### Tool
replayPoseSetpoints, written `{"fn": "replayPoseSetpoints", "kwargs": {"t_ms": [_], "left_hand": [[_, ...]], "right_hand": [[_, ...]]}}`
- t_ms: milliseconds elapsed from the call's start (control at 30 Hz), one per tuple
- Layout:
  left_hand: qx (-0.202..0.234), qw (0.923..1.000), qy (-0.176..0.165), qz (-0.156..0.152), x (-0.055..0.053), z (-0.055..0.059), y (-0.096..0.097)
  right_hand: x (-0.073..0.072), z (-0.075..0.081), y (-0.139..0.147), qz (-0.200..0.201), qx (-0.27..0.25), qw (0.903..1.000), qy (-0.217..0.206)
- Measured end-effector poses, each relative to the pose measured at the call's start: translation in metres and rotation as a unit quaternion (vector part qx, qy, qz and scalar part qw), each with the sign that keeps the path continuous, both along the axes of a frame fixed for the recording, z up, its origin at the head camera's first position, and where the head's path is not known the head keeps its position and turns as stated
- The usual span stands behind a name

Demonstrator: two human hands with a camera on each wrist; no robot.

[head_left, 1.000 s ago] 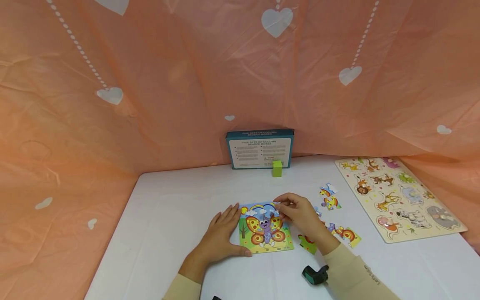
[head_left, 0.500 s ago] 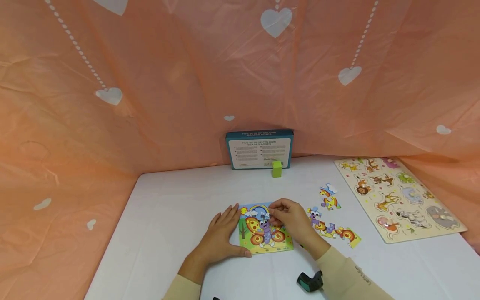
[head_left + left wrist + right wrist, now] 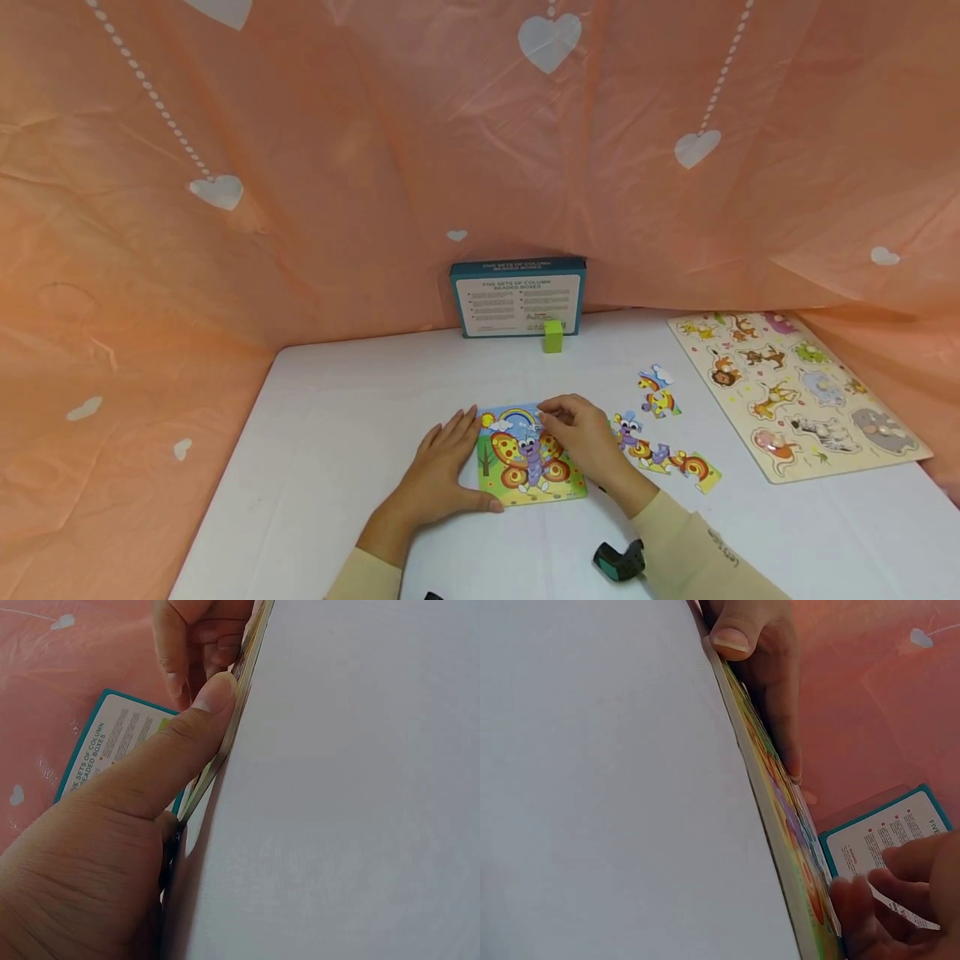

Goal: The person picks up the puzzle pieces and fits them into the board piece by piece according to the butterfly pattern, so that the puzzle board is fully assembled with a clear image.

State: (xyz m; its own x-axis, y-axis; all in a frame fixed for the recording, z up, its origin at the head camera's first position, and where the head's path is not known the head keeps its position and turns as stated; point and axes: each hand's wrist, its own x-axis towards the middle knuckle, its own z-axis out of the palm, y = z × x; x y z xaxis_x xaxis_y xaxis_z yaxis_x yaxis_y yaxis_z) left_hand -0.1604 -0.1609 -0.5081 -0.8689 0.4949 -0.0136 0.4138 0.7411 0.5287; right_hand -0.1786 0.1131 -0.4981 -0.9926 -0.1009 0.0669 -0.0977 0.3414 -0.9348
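Observation:
My left hand (image 3: 438, 471) lies along the left side of a square butterfly puzzle board (image 3: 528, 475), fingers spread and fairly straight. Its thumb touches the board's near edge at the lower left corner, as the left wrist view also shows with the thumb (image 3: 214, 697). Over the board's upper right corner is my right hand (image 3: 585, 433), fingers bent and fingertips down at the picture. In the right wrist view its fingertips (image 3: 847, 889) are against or very near the board's face (image 3: 802, 832). Whether they pinch a piece is hidden.
Loose puzzle pieces (image 3: 697, 471) lie right of the right hand, with more pieces (image 3: 660, 404) behind. An animal peg board (image 3: 802, 400) is at the far right. A teal-edged box (image 3: 517, 304) stands at the back, a green cube (image 3: 553, 337) before it. A dark device (image 3: 618, 561) is by the right sleeve.
My right hand has shifted a little left over the board's upper right corner, uncovering some loose pieces while its forearm covers a green one. The left hand stays in place.

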Motion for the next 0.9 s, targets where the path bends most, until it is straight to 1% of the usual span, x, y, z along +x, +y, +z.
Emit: {"fn": "replayPoseSetpoints", "kwargs": {"t_ms": [67,100,200,300,467,667,767,900], "left_hand": [[0.001,1.0,0.002,0.001,0.0,-0.001,0.0],[0.0,1.0,0.002,0.001,0.0,-0.001,0.0],[0.003,1.0,0.002,0.001,0.0,-0.001,0.0],[0.005,1.0,0.002,0.002,-0.001,-0.002,0.0],[0.005,1.0,0.001,0.005,-0.001,-0.002,0.0],[0.001,1.0,0.0,0.004,-0.001,-0.002,0.001],[-0.001,1.0,-0.001,0.005,-0.001,-0.003,0.001],[-0.003,1.0,0.0,0.005,-0.002,-0.004,0.0]], "right_hand": [[0.0,0.0,0.0,-0.009,0.036,0.999,0.026],[-0.001,0.0,0.0,-0.01,0.043,0.9985,0.033],[-0.001,0.001,0.0,-0.002,0.037,0.9987,0.036],[0.0,0.003,0.003,0.009,0.015,0.9995,0.028],[-0.004,0.008,0.013,0.008,-0.032,0.9994,0.004],[-0.011,0.019,0.034,0.02,-0.099,0.9946,-0.025],[-0.014,0.025,0.047,0.013,-0.118,0.9926,-0.025],[-0.018,0.031,0.064,0.017,-0.156,0.9875,0.004]]}}
